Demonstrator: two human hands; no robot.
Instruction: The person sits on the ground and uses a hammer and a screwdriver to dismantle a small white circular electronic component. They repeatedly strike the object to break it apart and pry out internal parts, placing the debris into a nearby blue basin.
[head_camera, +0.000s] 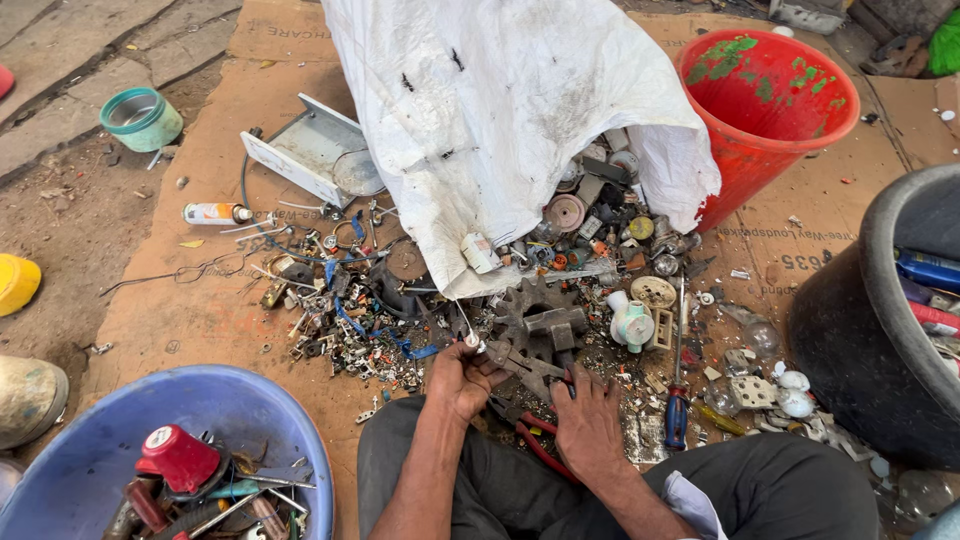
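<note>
a small white part (472, 341) with a thin wire is pinched in the left hand (462, 378), just above the scrap pile (400, 320) on the cardboard (200, 320). red-handled pliers (530, 375) are gripped by the right hand (588, 425), their jaws lying just beside the part. a white sack (500, 110), a red bucket (770, 110), a blue basin (90, 450) and a screwdriver (678, 400) are seen around the pile.

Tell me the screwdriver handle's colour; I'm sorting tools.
The screwdriver has a blue handle with red near the shaft, seen in the head view.
</note>
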